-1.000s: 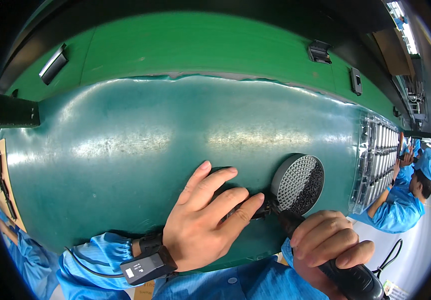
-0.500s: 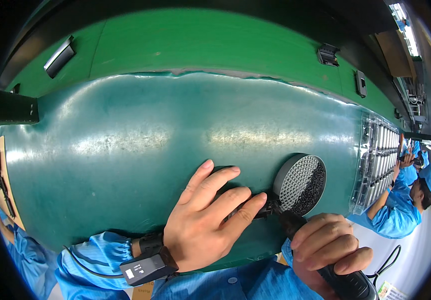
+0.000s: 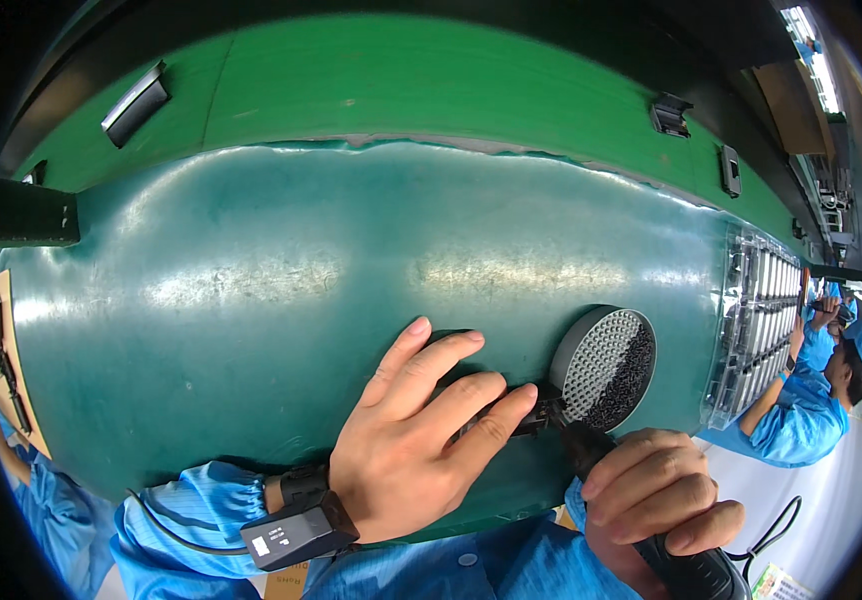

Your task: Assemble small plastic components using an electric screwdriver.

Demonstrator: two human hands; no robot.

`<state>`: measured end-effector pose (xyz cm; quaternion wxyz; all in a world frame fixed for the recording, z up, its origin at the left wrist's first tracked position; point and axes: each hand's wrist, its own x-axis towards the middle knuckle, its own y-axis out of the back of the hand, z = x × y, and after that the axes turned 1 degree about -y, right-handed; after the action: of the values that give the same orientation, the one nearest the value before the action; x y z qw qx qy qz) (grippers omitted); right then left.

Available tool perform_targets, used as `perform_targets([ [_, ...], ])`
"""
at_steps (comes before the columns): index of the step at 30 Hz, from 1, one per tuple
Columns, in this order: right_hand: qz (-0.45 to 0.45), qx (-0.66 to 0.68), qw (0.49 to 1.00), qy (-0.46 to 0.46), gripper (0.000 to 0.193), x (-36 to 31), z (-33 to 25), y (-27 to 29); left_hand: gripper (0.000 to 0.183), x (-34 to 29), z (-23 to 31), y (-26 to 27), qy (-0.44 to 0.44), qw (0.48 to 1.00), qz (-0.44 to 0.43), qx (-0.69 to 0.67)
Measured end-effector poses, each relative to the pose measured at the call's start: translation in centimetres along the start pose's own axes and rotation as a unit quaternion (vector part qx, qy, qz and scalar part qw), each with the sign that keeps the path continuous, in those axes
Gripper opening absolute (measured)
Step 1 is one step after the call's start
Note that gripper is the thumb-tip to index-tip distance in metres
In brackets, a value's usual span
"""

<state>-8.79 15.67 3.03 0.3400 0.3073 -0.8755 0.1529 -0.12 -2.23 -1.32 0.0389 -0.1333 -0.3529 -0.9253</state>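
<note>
While right fingers (image 3: 651, 487) clasp a tool (image 3: 587, 447), left fingers (image 3: 421, 376) spread — dish (image 3: 573, 350), probably screws (image 3: 633, 375) inside

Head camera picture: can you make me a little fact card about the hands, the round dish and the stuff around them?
Left hand: fingers spread over a dark part; its grip underneath is hidden
Right hand: wrapped around a black handheld tool, tip toward the dark part's right end
Round gray dish: on the teal table, dimpled floor
Small black pieces: gathered in the dish's right side
Right side: clear tray with pale pieces; beyond it, a person in blue
Beyond table: green surface
</note>
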Motion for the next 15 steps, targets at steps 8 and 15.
perform_targets([
  [8, 0.010, -0.027, 1.000, 0.009, 0.060, -0.6, 1.0, -0.1, 0.050, 0.1, -0.3, 0.0, 0.002, 1.000, -0.004, -0.002],
  [15, 0.002, -0.048, 0.999, -0.003, 0.059, -0.3, 0.2, -0.1, 0.054, 0.4, 0.3, 0.4, -0.013, 1.000, -0.008, -0.001],
])
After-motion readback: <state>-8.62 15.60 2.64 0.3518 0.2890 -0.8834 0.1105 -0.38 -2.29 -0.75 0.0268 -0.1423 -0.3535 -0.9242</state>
